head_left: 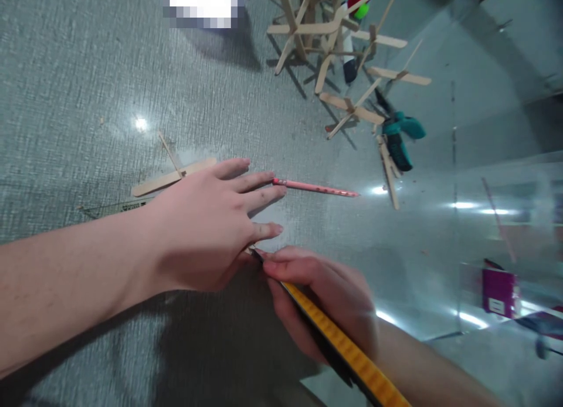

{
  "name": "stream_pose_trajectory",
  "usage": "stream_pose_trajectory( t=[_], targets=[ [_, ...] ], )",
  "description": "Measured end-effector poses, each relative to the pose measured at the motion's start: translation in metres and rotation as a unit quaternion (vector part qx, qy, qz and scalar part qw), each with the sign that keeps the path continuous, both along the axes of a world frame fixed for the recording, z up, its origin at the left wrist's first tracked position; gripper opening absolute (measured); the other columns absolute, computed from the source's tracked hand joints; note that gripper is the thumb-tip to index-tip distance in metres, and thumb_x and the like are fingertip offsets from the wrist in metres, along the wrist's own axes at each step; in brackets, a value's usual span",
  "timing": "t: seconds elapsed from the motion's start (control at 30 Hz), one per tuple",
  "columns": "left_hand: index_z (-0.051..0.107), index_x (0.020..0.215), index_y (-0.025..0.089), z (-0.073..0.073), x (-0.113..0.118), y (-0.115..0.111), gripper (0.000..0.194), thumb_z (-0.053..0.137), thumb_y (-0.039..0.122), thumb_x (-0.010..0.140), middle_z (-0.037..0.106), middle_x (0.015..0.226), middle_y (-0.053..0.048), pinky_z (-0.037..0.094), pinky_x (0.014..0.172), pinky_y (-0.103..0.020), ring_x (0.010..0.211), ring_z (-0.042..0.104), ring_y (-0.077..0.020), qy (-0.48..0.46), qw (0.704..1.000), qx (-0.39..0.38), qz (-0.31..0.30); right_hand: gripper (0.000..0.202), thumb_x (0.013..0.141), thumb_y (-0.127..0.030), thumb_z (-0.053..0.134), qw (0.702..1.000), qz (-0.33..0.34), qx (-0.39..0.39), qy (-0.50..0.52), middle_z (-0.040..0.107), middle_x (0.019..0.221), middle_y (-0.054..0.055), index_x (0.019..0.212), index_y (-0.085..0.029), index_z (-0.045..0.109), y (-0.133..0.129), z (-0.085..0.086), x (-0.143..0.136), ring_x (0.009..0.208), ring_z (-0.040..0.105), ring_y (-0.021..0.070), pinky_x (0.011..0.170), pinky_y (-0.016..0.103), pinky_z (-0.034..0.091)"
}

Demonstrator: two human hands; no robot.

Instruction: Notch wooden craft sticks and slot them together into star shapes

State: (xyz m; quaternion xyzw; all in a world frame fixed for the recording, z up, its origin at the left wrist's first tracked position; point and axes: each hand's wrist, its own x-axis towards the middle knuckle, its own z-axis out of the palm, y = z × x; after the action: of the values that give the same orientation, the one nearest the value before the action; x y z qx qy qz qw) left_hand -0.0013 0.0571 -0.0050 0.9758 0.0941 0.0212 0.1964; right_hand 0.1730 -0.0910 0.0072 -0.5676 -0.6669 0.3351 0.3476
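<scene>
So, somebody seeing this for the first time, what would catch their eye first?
Probably the yellow-and-black utility knife in the right hand, low in the middle, its blade close to the spread left hand. Next, the crossed wooden craft sticks standing at the top, with a teal-handled cutting tool to their lower right.

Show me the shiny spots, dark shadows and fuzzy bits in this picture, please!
Head view: white glare shines on the gray table, left and right; head view: a big dark shadow lies below the left hand; head view: the far right looks smeary, so the purple thing is fuzzy; head view: blocky squares cover something bright at the top.
</scene>
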Motion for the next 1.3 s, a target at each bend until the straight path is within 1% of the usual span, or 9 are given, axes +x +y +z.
stream_pose_trajectory(
  t=[0.1,0.23,0.33,0.43,0.63,0.8,0.93,1.07,1.3],
  targets=[
    [0.064,0.138,0.036,-0.002,-0.001,0.001,0.048,0.063,0.047,0.091,0.047,0.161,-0.006,0.028,0.122,-0.055,0.149,0.042,-0.0338,-0.005,1.0,0.009,-0.004,0.031,0.084,-0.004,0.065,0.999,0.012,0.046,-0.026,0.075,0.082,0.002,0.108,-0.024,0.065,0.003,-0.002,0.002,0.076,0.075,0.0176,0.063,0.024,0.062],
    [0.065,0.134,0.031,-0.001,-0.002,0.0,0.045,0.064,0.047,0.093,0.062,0.145,-0.008,0.038,0.113,-0.047,0.135,0.056,-0.0301,-0.06,0.997,0.046,-0.002,0.032,0.083,-0.005,0.064,0.996,0.018,0.091,-0.014,0.077,0.088,0.003,0.109,-0.022,0.065,0.004,-0.005,0.012,0.077,0.075,0.0156,0.07,0.025,0.063],
    [0.075,0.099,0.028,0.002,-0.004,-0.001,0.016,0.062,0.036,0.095,0.076,0.106,-0.003,0.043,0.095,-0.04,0.103,0.066,-0.0233,-0.085,0.995,0.056,0.003,0.035,0.083,-0.003,0.063,0.995,-0.014,0.098,0.021,0.076,0.09,0.003,0.111,-0.023,0.066,0.001,-0.004,0.024,0.079,0.075,0.0161,0.073,0.027,0.063],
    [0.072,0.076,0.026,0.004,-0.007,0.0,0.021,0.061,0.024,0.094,0.074,0.085,0.0,0.04,0.082,-0.036,0.082,0.063,-0.0181,-0.075,0.997,0.029,-0.02,0.036,0.084,-0.001,0.061,0.996,-0.009,0.078,0.052,0.076,0.091,0.004,0.11,-0.024,0.069,0.002,-0.001,0.039,0.079,0.075,0.0169,0.072,0.03,0.063],
    [0.077,0.09,0.03,0.004,-0.011,0.018,0.022,0.061,0.016,0.092,0.076,0.105,0.001,0.041,0.088,-0.035,0.095,0.066,-0.0172,-0.096,0.99,-0.069,-0.076,0.033,0.086,-0.006,0.064,0.987,0.106,0.063,0.102,0.076,0.09,0.005,0.115,-0.02,0.067,0.014,-0.007,0.059,0.084,0.076,0.0176,0.07,0.029,0.063],
    [0.079,0.089,0.031,0.007,-0.01,0.032,0.029,0.056,0.015,0.094,0.075,0.106,0.0,0.042,0.09,-0.033,0.094,0.065,-0.0184,-0.099,0.991,-0.07,-0.055,0.025,0.086,-0.011,0.075,0.978,0.167,0.062,0.11,0.078,0.094,0.008,0.108,-0.017,0.066,0.022,-0.012,0.054,0.091,0.078,0.0171,0.079,0.026,0.064],
    [0.078,0.087,0.027,0.008,-0.01,0.026,0.03,0.053,0.01,0.092,0.075,0.096,-0.001,0.044,0.083,-0.032,0.085,0.066,-0.0177,-0.092,0.992,-0.05,-0.077,0.023,0.087,-0.005,0.068,0.982,0.155,0.074,0.08,0.08,0.094,0.007,0.104,-0.021,0.067,0.028,-0.01,0.048,0.09,0.078,0.014,0.079,0.023,0.063],
    [0.077,0.096,0.026,0.008,-0.01,0.012,0.031,0.048,0.015,0.097,0.075,0.099,-0.005,0.047,0.079,-0.036,0.088,0.066,-0.0207,-0.074,0.996,0.029,-0.041,0.022,0.088,-0.006,0.065,0.983,0.151,0.08,0.072,0.08,0.096,0.007,0.104,-0.022,0.067,0.03,-0.009,0.048,0.09,0.078,0.0142,0.079,0.023,0.063],
    [0.077,0.087,0.026,0.004,-0.008,0.016,0.026,0.054,0.016,0.094,0.075,0.101,-0.002,0.045,0.08,-0.034,0.093,0.065,-0.0197,-0.091,0.992,-0.05,-0.066,0.024,0.089,-0.008,0.062,0.99,0.137,0.04,0.019,0.08,0.091,0.005,0.108,-0.021,0.066,0.025,-0.002,0.042,0.082,0.078,0.0148,0.073,0.024,0.063]
  ],
)
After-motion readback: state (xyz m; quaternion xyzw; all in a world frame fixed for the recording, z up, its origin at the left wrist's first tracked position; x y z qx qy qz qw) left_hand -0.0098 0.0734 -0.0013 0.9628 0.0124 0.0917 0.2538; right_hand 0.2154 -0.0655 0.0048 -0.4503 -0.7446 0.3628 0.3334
